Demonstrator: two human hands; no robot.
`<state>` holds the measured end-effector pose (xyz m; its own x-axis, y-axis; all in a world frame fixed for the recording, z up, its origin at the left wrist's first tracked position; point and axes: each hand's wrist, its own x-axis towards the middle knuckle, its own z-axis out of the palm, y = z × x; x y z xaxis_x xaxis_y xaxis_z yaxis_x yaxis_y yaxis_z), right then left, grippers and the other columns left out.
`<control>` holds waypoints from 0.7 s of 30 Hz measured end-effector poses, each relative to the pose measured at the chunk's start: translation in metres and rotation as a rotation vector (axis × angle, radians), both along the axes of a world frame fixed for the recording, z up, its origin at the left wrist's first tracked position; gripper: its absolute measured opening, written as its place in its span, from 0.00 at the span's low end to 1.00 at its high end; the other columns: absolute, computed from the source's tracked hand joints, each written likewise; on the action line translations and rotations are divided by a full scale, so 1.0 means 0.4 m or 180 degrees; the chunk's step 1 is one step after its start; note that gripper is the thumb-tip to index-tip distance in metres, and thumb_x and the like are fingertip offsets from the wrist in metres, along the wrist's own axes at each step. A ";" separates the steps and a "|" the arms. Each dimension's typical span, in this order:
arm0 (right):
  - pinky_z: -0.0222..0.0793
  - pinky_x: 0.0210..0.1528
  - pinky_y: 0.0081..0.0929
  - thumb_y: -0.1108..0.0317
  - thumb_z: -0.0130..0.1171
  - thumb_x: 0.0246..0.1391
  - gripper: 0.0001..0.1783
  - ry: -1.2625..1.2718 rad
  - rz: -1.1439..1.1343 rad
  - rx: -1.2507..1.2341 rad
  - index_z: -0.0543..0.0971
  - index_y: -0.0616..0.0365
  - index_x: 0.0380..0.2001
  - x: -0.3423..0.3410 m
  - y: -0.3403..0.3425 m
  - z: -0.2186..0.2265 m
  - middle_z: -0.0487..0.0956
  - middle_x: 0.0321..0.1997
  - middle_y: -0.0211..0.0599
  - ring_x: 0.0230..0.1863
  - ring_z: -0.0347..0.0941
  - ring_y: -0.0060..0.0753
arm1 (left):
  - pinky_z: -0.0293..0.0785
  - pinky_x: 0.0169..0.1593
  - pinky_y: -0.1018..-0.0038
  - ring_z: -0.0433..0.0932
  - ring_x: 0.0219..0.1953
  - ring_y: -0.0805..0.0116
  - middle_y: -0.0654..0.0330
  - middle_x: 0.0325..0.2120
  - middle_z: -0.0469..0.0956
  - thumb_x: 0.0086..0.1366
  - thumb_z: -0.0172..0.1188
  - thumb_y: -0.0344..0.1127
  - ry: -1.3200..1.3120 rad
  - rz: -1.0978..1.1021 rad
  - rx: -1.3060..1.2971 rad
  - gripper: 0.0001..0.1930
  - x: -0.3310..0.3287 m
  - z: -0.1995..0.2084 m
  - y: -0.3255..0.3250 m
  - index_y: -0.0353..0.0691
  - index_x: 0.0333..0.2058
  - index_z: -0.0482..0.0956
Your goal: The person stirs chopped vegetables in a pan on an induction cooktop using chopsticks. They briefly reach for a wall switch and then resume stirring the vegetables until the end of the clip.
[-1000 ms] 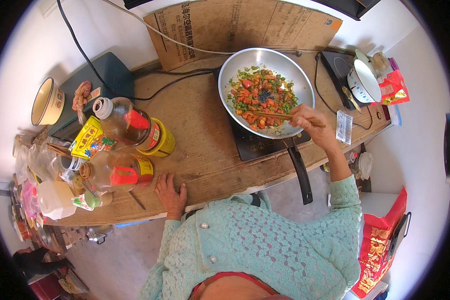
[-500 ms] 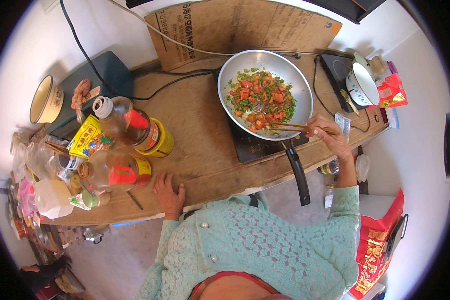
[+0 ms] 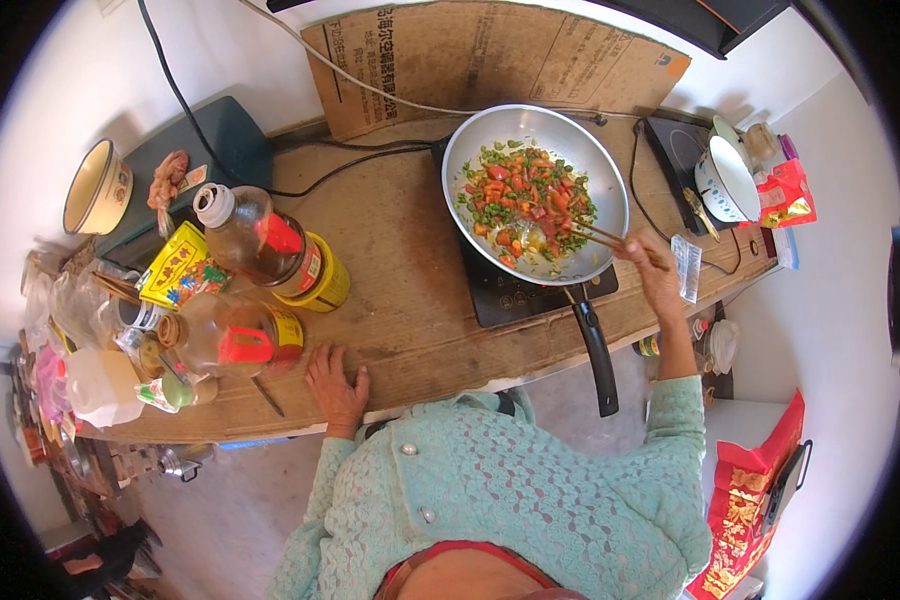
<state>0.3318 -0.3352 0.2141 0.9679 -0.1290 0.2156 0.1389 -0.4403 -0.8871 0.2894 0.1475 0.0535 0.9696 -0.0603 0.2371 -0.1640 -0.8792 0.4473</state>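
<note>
My right hand (image 3: 652,272) grips a pair of wooden chopsticks (image 3: 600,237) at the right rim of the frying pan (image 3: 610,190). Their tips reach into a mix of chopped tomatoes and green peppers (image 3: 530,195) spread over the pan's bottom. The pan rests on a black induction cooktop (image 3: 505,308), and its black handle (image 3: 597,360) points toward me over the table's front edge. My left hand (image 3: 337,385) lies flat on the wooden table near that edge, fingers stretched out and holding nothing. Beside it are a large clear bottle with a red handle (image 3: 230,335) and a thin dark stick (image 3: 268,397).
A dark sauce bottle (image 3: 255,235), a yellow tub (image 3: 328,280) and a yellow packet (image 3: 180,268) crowd the left side. Cardboard (image 3: 490,60) leans behind the pan. At right, a white enamel pot (image 3: 727,180) sits by a second cooktop (image 3: 675,150). Black cables (image 3: 320,170) cross the table's back.
The chopsticks' tips have shifted slightly up and to the right, dragging some food from the pan's near side toward its middle. My left hand stays put.
</note>
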 end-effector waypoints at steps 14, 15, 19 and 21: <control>0.64 0.42 0.23 0.65 0.53 0.59 0.12 -0.0132 0.0758 0.0264 0.75 0.64 0.28 0.150 0.061 -0.017 0.73 0.31 0.31 0.36 0.69 0.25 | 0.52 0.59 0.56 0.60 0.57 0.49 0.51 0.53 0.65 0.49 0.60 0.40 -0.0042 -0.0012 -0.0009 0.25 -0.002 0.001 0.001 0.41 0.48 0.69; 0.65 0.41 0.22 0.65 0.53 0.59 0.12 -0.0228 0.0622 0.0322 0.75 0.64 0.28 0.169 0.045 -0.012 0.73 0.30 0.30 0.35 0.69 0.24 | 0.52 0.58 0.56 0.60 0.57 0.49 0.51 0.53 0.65 0.49 0.60 0.40 -0.0017 0.0013 0.0024 0.25 -0.002 0.003 0.002 0.41 0.47 0.69; 0.66 0.40 0.20 0.61 0.54 0.59 0.14 -0.0438 0.0187 0.0050 0.74 0.63 0.29 0.230 0.018 0.026 0.71 0.29 0.28 0.34 0.69 0.21 | 0.53 0.58 0.56 0.60 0.57 0.49 0.51 0.53 0.65 0.50 0.60 0.40 -0.0066 -0.0004 0.0043 0.25 -0.002 0.003 0.000 0.41 0.47 0.70; 0.65 0.40 0.19 0.58 0.55 0.59 0.16 -0.0416 0.0173 0.0216 0.74 0.63 0.29 0.283 0.014 -0.036 0.70 0.29 0.28 0.34 0.69 0.21 | 0.53 0.58 0.56 0.60 0.56 0.48 0.51 0.53 0.65 0.49 0.60 0.40 -0.0089 -0.0034 0.0026 0.25 -0.001 0.002 0.000 0.41 0.47 0.70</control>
<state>0.4450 -0.3297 0.1999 0.9381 -0.0958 0.3328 0.2772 -0.3686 -0.8873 0.2889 0.1476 0.0542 0.9618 -0.0728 0.2637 -0.1860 -0.8809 0.4352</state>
